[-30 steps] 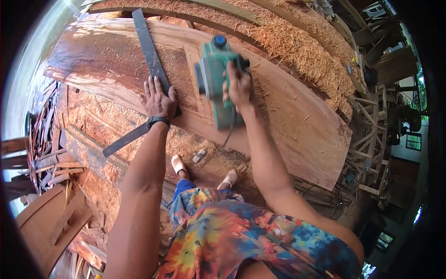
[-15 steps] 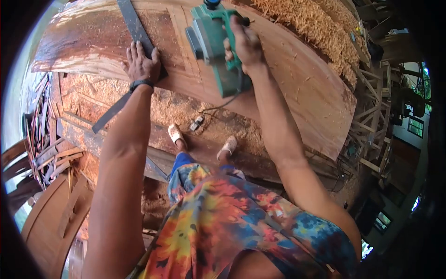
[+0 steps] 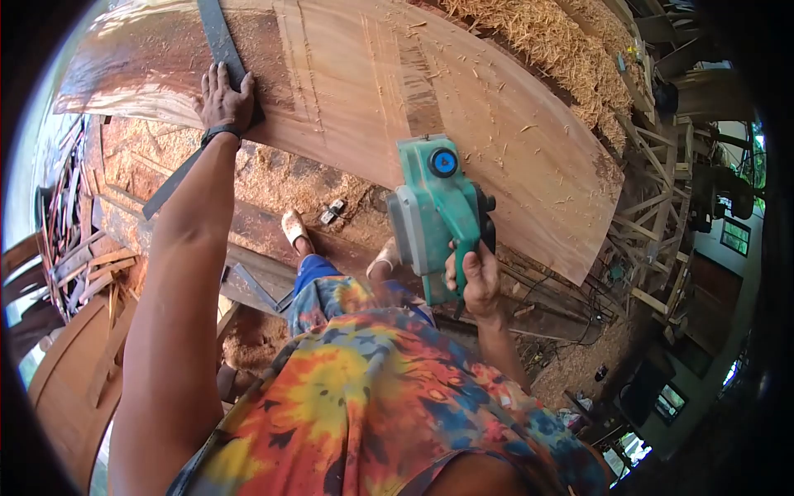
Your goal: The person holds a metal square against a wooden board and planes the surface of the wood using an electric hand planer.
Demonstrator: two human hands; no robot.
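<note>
My left hand (image 3: 225,103) lies with fingers stretched over the edge of a large reddish wooden board (image 3: 496,140), partly on a dark flat metal square (image 3: 217,33). One arm of the square runs across the board. Its other arm sticks out below my wrist, past the board's edge. My right hand (image 3: 477,281) is wrapped round the handle of a green electric planer (image 3: 442,211) with a blue knob. The planer is at the near edge of the board, close to my body, its rear end beyond that edge. Whether its base touches the wood is hidden.
Shavings (image 3: 546,62) are heaped behind the board and scattered on the floor. A pile of wood strips (image 3: 70,223) and a curved wooden piece (image 3: 70,388) stand at left. A wooden frame (image 3: 662,207) is at right. My feet are below the board.
My right hand has drawn the planer back toward my body and to the right, uncovering pale planed bands and a darker patch on the board. My left hand stays on the square.
</note>
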